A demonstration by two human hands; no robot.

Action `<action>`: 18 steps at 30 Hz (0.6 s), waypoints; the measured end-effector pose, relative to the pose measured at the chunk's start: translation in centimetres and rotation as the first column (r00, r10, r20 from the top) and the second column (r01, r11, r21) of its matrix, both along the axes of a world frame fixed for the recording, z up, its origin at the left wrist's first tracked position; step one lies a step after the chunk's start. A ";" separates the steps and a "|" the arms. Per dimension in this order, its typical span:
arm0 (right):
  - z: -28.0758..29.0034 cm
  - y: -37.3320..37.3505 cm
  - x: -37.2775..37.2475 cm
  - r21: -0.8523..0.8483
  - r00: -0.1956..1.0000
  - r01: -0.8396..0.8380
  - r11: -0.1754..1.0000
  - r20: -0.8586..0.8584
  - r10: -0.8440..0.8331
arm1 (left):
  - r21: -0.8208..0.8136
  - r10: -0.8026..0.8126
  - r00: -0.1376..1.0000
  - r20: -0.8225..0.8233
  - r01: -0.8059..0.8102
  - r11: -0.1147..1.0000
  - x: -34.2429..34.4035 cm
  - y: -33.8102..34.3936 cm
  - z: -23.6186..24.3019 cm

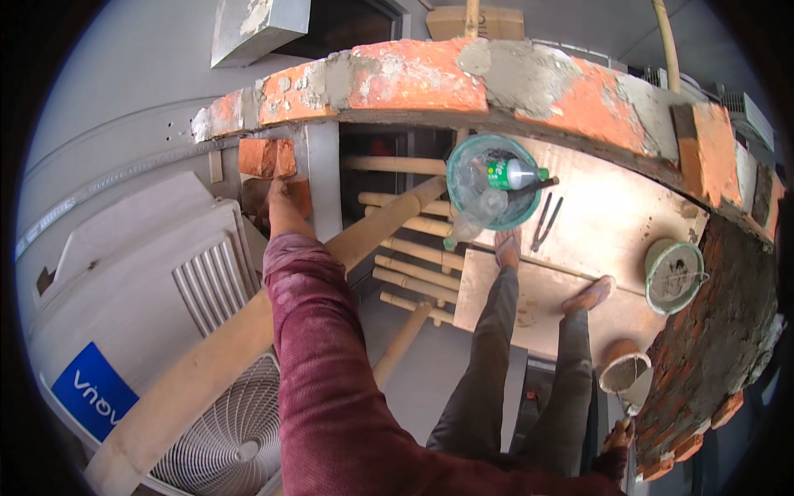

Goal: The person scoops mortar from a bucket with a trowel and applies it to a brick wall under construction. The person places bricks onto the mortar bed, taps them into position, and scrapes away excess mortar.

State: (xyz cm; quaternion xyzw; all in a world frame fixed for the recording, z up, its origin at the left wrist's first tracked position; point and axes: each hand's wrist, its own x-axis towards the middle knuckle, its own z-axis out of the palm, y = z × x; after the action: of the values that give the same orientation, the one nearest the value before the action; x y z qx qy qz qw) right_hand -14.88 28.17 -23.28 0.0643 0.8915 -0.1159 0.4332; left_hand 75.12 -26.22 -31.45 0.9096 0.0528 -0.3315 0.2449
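Observation:
My left arm, in a maroon sleeve, stretches out to the far left. At its end my left hand [282, 187] grips the near edge of an orange brick [263, 157], just below the brick wall's top course [413, 76]. More brick [298, 198] shows behind that hand, partly covered by it. Low on the right, my right hand [619, 435] is closed around the handle of a trowel [637, 392]. The trowel's grey blade is beside a small bucket of mortar [614, 377], close to the mortar-smeared brick wall [711, 306].
I stand on wooden boards [496, 310] laid over bamboo poles [413, 269]. A teal tub [519, 219] holds plastic bottles; pincers [542, 227] lie beside it. A larger bucket [653, 289] stands to the right. A long timber [207, 372] slants past an air-conditioner unit [149, 248].

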 end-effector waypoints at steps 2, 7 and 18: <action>-0.8 0.4 0.1 0.041 0.996 0.006 0.999 -0.093 -0.002 | -0.074 -0.068 0.996 -0.055 0.063 0.995 1.7 1.3 -0.8; -2.2 0.4 -0.3 0.107 0.997 -0.079 0.991 -0.015 0.081 | -0.010 -0.016 0.998 0.060 0.017 1.000 11.1 3.3 -4.3; -1.4 10.8 6.6 -0.354 0.994 -0.091 0.931 -0.085 0.065 | 0.502 -0.967 0.234 -0.101 0.851 0.153 -5.0 -8.4 2.1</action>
State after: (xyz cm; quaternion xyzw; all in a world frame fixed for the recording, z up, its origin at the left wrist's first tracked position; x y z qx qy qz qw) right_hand -8.24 38.93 -24.63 -0.0552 0.8725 -0.2608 0.4095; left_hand 70.13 -34.62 -29.34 0.8121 -0.4644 -0.2723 -0.2250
